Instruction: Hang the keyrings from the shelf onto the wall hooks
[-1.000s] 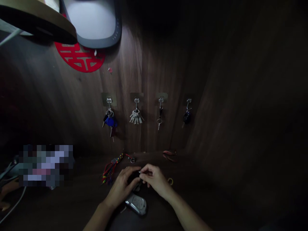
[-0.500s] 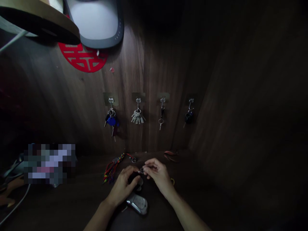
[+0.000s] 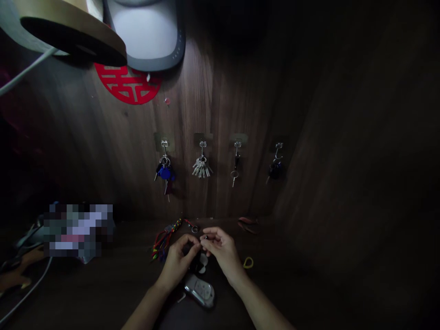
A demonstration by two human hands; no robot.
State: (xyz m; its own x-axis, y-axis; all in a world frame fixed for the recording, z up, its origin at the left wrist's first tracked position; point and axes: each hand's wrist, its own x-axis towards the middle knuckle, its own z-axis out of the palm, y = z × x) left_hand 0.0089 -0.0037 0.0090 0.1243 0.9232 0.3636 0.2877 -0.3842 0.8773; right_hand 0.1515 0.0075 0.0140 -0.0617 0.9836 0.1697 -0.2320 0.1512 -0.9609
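Small item (image 3: pixel 206 237) in right hand (image 3: pixel 222 250): mostly finger-covered, too tiny to identify. Eleven o'clock: grey object (image 3: pixel 147 34) cut by top edge, masking upper red emblem (image 3: pixel 132 81). Eight o'clock: bundle (image 3: pixel 79 231) blurred out, contents unreadable.

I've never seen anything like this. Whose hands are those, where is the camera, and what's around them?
There is no machine: these are a person's bare hands, seen by a camera worn on their head, looking forward and down. The right hand pinches a small item, too dim to name; the left hand has its fingertips right beside it. On the dark surface nearby lie a silver remote-like fob, a colorful braided cord and a yellow loop. On the wood panel behind, four hooks hold keys and a dark bundle.
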